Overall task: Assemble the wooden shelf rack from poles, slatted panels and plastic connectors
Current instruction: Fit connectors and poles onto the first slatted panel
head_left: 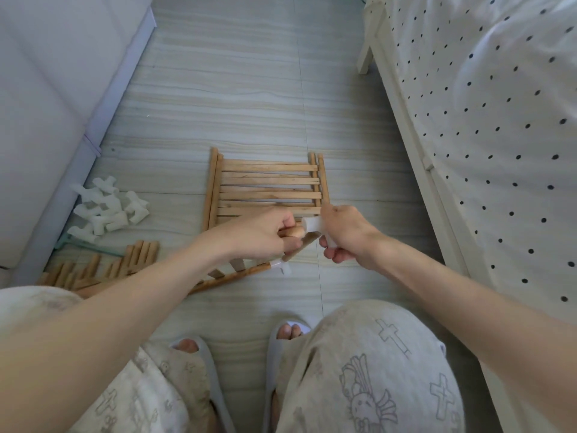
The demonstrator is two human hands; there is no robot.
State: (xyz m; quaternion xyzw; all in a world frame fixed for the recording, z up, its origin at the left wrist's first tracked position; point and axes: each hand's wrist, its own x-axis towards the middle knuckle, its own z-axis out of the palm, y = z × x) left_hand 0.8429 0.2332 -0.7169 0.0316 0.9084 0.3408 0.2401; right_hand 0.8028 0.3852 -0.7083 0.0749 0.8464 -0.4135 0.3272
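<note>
step: we push connector (pixel 312 225) onto pole end (pixel 295 232) | left hand (pixel 265 234) grips pole, right hand (pixel 345 234) grips connector, above floor panel (pixel 268 185) | tip: we align socket straight, twist, press home

Light brown wooden slatted panel (pixel 268 185), white plastic connectors (pixel 106 207), grey streaked floor (pixel 237 98), black-dotted white bedding (pixel 487 120)
</note>
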